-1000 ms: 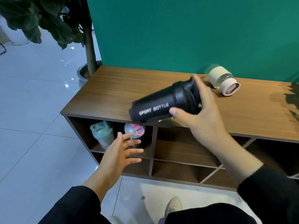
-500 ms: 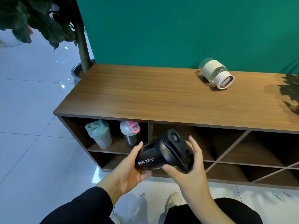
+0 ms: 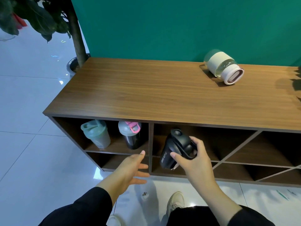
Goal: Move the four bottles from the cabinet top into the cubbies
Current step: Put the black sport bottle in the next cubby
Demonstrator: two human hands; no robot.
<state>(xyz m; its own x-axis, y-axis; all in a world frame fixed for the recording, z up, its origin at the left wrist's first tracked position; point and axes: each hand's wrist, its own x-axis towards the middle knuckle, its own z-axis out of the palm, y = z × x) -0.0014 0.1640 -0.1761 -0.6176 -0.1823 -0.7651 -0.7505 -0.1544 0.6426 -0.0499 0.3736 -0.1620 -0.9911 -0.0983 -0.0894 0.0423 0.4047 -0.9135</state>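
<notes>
My right hand (image 3: 195, 159) grips a black sport bottle (image 3: 173, 148) by its lid and handle, holding it nearly upright at the mouth of the second upper cubby (image 3: 211, 141). Open and empty, my left hand (image 3: 132, 168) hovers just left of it with fingers spread. In the leftmost upper cubby stand a pale green shaker bottle (image 3: 96, 134) and a dark bottle with a grey and pink lid (image 3: 131, 136). A clear bottle with a cream sleeve and pink cap (image 3: 222, 67) lies on its side on the wooden cabinet top (image 3: 146, 92).
A potted plant (image 3: 76, 46) stands at the cabinet's left end against the green wall (image 3: 162, 26). Diagonal-divided cubbies (image 3: 260, 152) fill the right part. My shoes (image 3: 175, 201) are on the white tiled floor close to the cabinet front.
The black bottle came down from the cabinet top, passed between both hands, and now stands upright in my right hand at the cubby. My left hand let go of it.
</notes>
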